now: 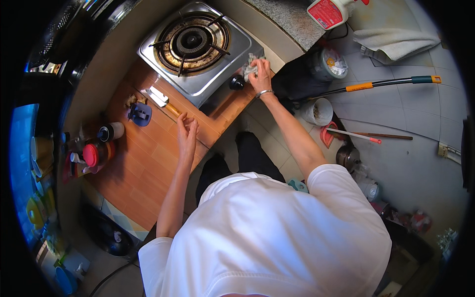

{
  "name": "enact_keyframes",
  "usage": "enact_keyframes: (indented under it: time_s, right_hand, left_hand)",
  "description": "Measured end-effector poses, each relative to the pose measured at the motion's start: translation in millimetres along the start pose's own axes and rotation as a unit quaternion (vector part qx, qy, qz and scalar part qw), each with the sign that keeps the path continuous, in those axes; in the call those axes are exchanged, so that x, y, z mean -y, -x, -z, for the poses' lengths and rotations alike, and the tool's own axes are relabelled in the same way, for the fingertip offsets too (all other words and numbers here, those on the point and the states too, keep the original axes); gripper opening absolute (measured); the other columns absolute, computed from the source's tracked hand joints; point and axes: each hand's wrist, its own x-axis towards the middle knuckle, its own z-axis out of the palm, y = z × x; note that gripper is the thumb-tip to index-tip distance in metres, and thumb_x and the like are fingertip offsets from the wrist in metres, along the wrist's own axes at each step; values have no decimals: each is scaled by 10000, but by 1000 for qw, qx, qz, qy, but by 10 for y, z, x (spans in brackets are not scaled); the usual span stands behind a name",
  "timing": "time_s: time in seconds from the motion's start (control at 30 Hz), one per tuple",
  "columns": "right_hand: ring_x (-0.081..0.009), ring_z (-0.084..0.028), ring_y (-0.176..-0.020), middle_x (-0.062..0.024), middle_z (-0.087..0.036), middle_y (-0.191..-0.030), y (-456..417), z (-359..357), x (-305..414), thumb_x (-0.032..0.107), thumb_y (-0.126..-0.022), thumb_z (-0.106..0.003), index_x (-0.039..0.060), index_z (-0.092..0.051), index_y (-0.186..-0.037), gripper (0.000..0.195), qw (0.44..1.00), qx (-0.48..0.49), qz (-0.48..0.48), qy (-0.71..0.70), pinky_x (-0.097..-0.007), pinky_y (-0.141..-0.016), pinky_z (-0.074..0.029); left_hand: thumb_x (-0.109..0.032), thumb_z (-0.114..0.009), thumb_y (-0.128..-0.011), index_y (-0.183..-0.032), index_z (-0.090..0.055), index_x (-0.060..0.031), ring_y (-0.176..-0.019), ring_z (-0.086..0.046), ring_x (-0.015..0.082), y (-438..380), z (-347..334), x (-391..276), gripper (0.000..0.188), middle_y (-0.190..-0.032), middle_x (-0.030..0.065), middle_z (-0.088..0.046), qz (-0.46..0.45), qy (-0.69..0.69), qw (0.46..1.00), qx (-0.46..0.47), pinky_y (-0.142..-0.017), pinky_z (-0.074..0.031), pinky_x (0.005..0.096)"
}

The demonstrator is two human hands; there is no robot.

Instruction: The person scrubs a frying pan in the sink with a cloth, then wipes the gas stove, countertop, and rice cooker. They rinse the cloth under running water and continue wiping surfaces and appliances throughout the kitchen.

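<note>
My right hand (262, 76) grips a crumpled whitish cloth (251, 67) against the front of a single-burner stainless steel gas stove (219, 80). Just left of the cloth is the stove's black knob (236, 82). My left hand (187, 128) hovers over the brown tiled counter (148, 163), its fingers loosely curled and apart, holding nothing. Its fingertips are beside the butt of a knife's wooden handle (173, 109); whether they touch is unclear. The knife's broad metal blade (156, 96) points away from me, towards the wall. The burner with its pan supports (192, 40) shows brown stains.
Beside the knife lie a dark blue plastic article (140, 114) and small ginger-like pieces (131, 100). A red-lidded jar (91, 155) and a dark-capped bottle (111, 131) stand leftward. Right are a spray bottle (328, 14), a bin (317, 111) and a long pole (386, 84).
</note>
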Motion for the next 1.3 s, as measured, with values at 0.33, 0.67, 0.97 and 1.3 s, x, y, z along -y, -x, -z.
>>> enact_keyframes:
  time_s: [0.33, 0.67, 0.97, 1.3]
  right_hand:
    - [-308, -565, -934, -118, -594, -975, -494, 642, -161, -4, -710, -527, 59, -557, -963, 263, 991, 85, -89, -49, -366, -828, -458]
    - [-370, -343, -1298, -190, -369, -1401, -504, 247, -1155, 34, -838, -505, 173, -398, -1401, 590, 933, 299, 113, 163, -440, -1071, -313]
    - [-380, -366, -1291, -215, -381, -1395, -2031, -1392, -999, 74, -872, -419, 85, -484, -1314, 447, 938, 299, 152, 90, -419, -1083, -325]
    - [-311, -491, -1190, -190, -516, -1293, -2894, -2211, -622, 230, -903, -416, 71, -574, -1200, 372, 931, 359, 63, 0, -423, -1027, -367]
  left_hand:
    - [-485, -721, -759, -1458, -159, -174, -1193, -446, 291, -851, -335, 264, 950, -1413, 113, -353, 151, 157, 973, -74, -840, -436, 501]
    - [-388, -631, -861, -1416, -271, -155, -1230, -424, 234, -796, -172, -170, 701, -1333, 65, -431, 110, 206, 968, -94, -980, -386, 431]
    - [-398, -597, -873, -1420, -285, -136, -1232, -420, 219, -789, -106, 76, 682, -1340, 45, -425, 147, 218, 957, -127, -1010, -362, 397]
    - [-426, -579, -885, -1284, -467, -73, -1176, -491, 193, -707, -129, 102, 544, -1258, 36, -535, 142, 216, 953, -161, -1006, -360, 366]
